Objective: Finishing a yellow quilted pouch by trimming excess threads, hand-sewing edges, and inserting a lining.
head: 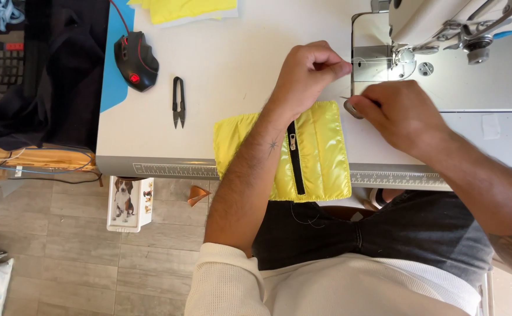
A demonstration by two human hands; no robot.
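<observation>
Thread (368,60), thin and pale, is being pinched between the closed fingertips of the left hand (308,73), just beside the needle area of the white sewing machine (443,26); a small metal tool (351,107) is being gripped in the curled right hand (402,114); a glossy yellow quilted fabric pouch with a black zipper (320,152) is being left lying under the left forearm at the front edge of the white table (238,64); black thread snips (178,101) and a black computer mouse (135,60) are lying well apart to the left.
</observation>
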